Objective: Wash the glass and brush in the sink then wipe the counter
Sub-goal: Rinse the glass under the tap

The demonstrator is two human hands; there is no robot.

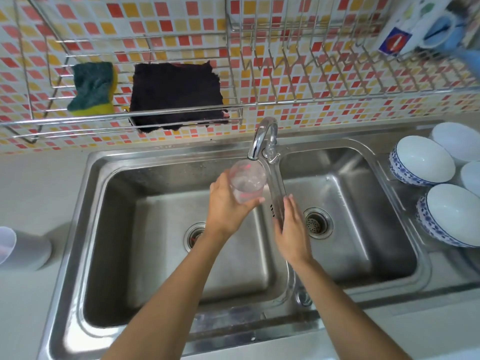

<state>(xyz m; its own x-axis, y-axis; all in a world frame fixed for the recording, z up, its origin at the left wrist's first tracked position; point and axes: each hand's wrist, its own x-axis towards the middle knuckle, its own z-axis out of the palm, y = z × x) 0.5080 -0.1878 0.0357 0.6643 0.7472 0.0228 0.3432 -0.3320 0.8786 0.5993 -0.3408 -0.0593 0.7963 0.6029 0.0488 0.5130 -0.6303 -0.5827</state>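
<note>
**Glass under the tap, brush nowhere I can find**

I can't find the brush anywhere from the head camera, and I can't tell whether water is running: the glass (247, 181) is motion-blurred, and its clear wall melts into the steel behind it. What I do make out is a transparent tumbler with faint red markings, tilted, its mouth just under the faucet (262, 137) spout, above the left basin of the sink (109, 162). My left hand (225, 206) is wrapped around its lower part from beneath. My right hand (292, 229) hovers open, fingers straight and together, over the divider between the basins, near the glass but apart from it. On the wall rack hang a sponge (92, 89) and a dark cloth (176, 96). Bowls (422, 159) on the right are cut by the frame edge.
</note>
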